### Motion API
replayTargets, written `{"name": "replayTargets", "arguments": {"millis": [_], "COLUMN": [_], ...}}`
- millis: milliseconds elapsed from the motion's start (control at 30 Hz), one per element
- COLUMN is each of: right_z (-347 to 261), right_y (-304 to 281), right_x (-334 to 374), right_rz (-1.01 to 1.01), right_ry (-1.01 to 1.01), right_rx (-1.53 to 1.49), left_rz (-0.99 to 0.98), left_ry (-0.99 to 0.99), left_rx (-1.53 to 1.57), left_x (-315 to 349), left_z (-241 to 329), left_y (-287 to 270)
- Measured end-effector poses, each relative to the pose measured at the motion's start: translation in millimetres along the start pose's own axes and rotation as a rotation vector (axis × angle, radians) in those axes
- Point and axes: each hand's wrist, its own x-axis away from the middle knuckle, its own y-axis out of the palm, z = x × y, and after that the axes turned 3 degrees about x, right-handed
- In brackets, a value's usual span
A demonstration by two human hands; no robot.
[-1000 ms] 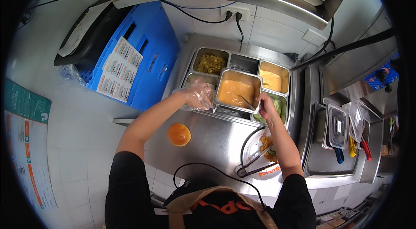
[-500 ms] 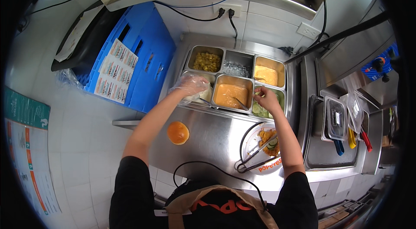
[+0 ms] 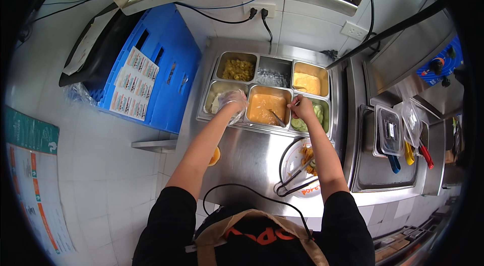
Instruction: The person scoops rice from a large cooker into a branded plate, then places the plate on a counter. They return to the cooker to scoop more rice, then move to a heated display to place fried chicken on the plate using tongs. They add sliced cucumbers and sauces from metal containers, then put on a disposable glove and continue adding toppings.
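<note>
My left hand [image 3: 232, 101], in a clear plastic glove, is over the metal pan of white sauce [image 3: 214, 102], beside the orange sauce pan [image 3: 267, 104]. Its fingers are hidden by the glove and the hand itself. Pinched closed, my right hand [image 3: 301, 108] is at the rim between the orange sauce and a pan of green cucumber-like slices [image 3: 318, 115]; what it holds, if anything, is hidden. A spoon [image 3: 277, 118] stands in the orange sauce. A bun [image 3: 215, 156] lies on the counter, mostly behind my left forearm.
A white plate [image 3: 290, 162] holds breaded food under metal tongs [image 3: 295, 179]. Behind are pans of chopped green peppers [image 3: 238, 70], clear bits [image 3: 273, 78] and yellow sauce [image 3: 306, 83]. A blue crate [image 3: 176, 72] stands left; lidded containers [image 3: 389, 130] sit right. A black cable [image 3: 252, 191] crosses the front.
My left hand has moved right across the white sauce pan toward the orange sauce, its forearm now covering most of the bun. My right hand has shifted slightly left toward the orange sauce pan's edge.
</note>
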Motion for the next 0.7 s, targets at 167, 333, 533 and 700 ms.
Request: {"name": "replayTargets", "arguments": {"millis": [167,333,533,700], "right_z": [-2,-25,-71,-72], "right_y": [-5,-5,41,82], "right_x": [0,-14,-83,-149], "right_rz": [-0.024,0.145,0.194,-0.23], "right_ry": [0.058,-0.206,-0.327,0.017], "right_rx": [-0.005,0.326,0.21,0.137], "left_rz": [0.098,0.341,0.254,0.061], "left_ry": [0.118,0.042,-0.287,-0.372], "left_rx": [-0.085,-0.084,0.025,0.044], "left_x": [42,52,44,60], "left_z": [3,-32,-91,-90], "left_y": [-33,-65,-77,-84]}}
